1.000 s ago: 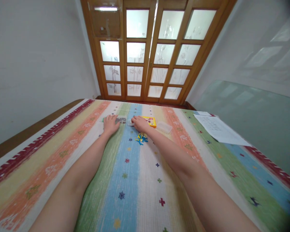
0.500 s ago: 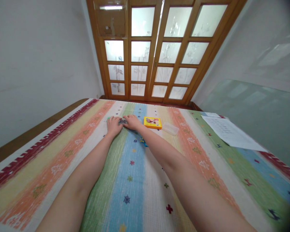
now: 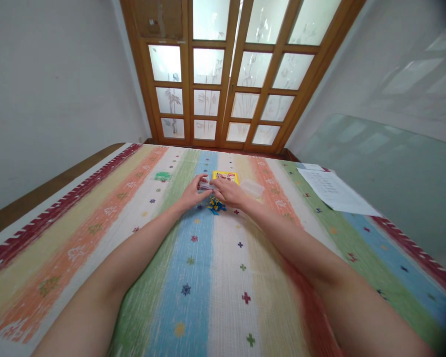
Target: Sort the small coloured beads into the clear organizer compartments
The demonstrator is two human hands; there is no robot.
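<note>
My left hand [image 3: 194,193] is curled around the left side of a small clear plastic box [image 3: 205,186], which looks partly dark inside. From the right, my right hand [image 3: 227,191] closes its fingers on the same box, hiding part of it. Right below the hands, a little heap of blue and yellow pieces [image 3: 216,205] lies on the striped cloth. A yellow printed box [image 3: 226,176] is just behind my right hand, partly covered by it.
To the right of the yellow box sits a clear empty-looking plastic tray [image 3: 251,188]. A clear case with green contents [image 3: 162,176] lies at the left. Printed paper sheets [image 3: 330,191] rest on the right of the striped tablecloth [image 3: 204,317].
Both hands have moved right, from near the green case to above the blue and yellow heap, bringing the clear box along. The green case is now uncovered, and the view has tilted slightly down.
</note>
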